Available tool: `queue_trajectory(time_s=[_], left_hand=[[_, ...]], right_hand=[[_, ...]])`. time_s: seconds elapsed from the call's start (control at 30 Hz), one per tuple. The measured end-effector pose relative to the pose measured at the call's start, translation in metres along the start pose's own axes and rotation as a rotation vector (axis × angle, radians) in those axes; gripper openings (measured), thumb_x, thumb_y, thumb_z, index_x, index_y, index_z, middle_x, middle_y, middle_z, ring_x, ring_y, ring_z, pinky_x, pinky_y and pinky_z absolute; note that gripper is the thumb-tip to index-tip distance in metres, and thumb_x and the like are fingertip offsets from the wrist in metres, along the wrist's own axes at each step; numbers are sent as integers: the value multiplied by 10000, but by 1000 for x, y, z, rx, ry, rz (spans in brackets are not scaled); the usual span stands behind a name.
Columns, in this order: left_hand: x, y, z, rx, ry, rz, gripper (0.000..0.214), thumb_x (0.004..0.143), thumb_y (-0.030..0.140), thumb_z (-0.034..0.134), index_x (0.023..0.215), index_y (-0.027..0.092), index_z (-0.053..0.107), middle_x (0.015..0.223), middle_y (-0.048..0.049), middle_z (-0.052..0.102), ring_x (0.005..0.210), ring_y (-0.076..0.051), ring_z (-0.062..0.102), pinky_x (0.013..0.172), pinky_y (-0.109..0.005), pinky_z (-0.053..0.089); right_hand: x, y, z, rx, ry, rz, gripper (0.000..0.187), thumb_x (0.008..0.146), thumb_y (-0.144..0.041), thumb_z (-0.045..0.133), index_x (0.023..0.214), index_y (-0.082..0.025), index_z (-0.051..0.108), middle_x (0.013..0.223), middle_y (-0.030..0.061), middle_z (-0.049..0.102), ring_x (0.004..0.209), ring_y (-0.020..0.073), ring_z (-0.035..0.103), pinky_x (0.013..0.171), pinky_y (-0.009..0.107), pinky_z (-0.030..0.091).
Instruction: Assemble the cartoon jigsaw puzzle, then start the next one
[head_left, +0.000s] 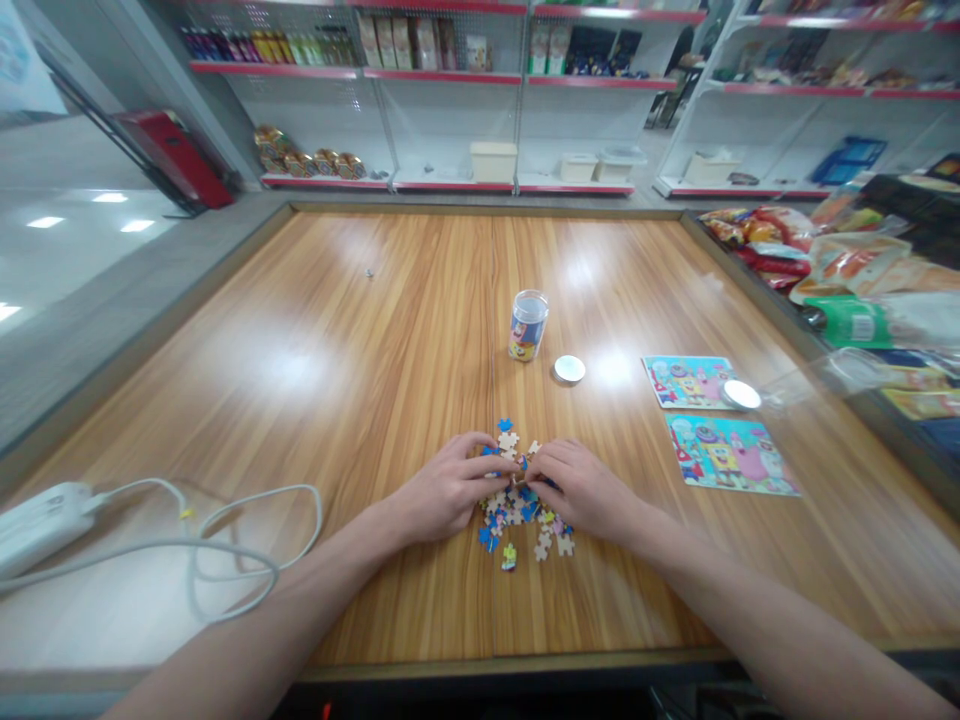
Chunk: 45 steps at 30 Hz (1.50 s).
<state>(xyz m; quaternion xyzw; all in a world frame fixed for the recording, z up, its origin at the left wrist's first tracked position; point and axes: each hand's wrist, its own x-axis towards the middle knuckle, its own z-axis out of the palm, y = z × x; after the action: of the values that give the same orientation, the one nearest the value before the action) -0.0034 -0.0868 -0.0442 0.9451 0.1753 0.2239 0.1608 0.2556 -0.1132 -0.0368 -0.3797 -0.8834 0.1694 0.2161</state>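
A small pile of jigsaw puzzle pieces, some blue or coloured and some showing plain tan backs, lies near the front of the wooden table. Over the pile's left side is my left hand, its thumb and fingers closed at a puzzle piece. My right hand comes in from the other side, fingers curled and pinched at a piece close to the left fingertips. The fingers partly hide the pieces they grip. One yellow-green piece lies apart at the near edge of the pile.
Beyond the pile stand a clear cylinder with a cartoon print and a round white lid. Two cartoon picture sheets lie right, another lid on the far one. A power strip and cable are left; packaged goods line the right.
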Motion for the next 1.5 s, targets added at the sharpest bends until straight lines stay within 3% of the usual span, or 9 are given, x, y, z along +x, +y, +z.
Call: queue_trajectory(time_s=[0.4, 0.63, 1.1, 1.3, 1.5], left_hand=[[1, 0, -1, 19, 47, -4, 530, 793, -65, 459, 1235, 166, 639, 1283, -84, 663, 1192, -290, 484, 1022, -542, 493], [1, 2, -1, 21, 19, -22, 453, 780, -42, 498, 1127, 180, 689, 1297, -100, 627, 1217, -295, 454, 1035, -526, 484], [1, 2, 0, 28, -34, -47, 481, 801, -13, 533, 1175, 235, 705, 1283, -110, 592, 1217, -298, 447, 1003, -520, 491], [2, 4, 1, 3, 5, -44, 367, 814, -12, 519, 1064, 187, 701, 1239, -118, 597, 1174, -283, 475, 980, -493, 504], [4, 6, -3, 3, -25, -74, 313, 892, 59, 537, 1124, 203, 690, 1258, -115, 591, 1184, -280, 476, 1005, -493, 486]], right_hand=[[-1, -3, -9, -44, -35, -57, 84, 938, -178, 597, 877, -188, 654, 890, 56, 628, 862, 196, 571, 807, 357, 417], [0, -1, -2, -76, -18, -25, 200, 966, -202, 581, 1141, -203, 677, 971, 78, 635, 948, 221, 566, 844, 380, 440], [2, 0, 0, -86, 30, 59, 183, 1017, -243, 531, 917, -176, 669, 952, 74, 613, 932, 207, 560, 837, 371, 450], [4, -2, 2, -82, 46, 114, 80, 976, -238, 601, 988, -200, 670, 1011, 78, 614, 985, 228, 563, 860, 393, 456], [0, 1, -9, -84, 24, 147, 156, 902, -179, 654, 1056, -202, 662, 1050, 88, 592, 1017, 248, 555, 887, 420, 450]])
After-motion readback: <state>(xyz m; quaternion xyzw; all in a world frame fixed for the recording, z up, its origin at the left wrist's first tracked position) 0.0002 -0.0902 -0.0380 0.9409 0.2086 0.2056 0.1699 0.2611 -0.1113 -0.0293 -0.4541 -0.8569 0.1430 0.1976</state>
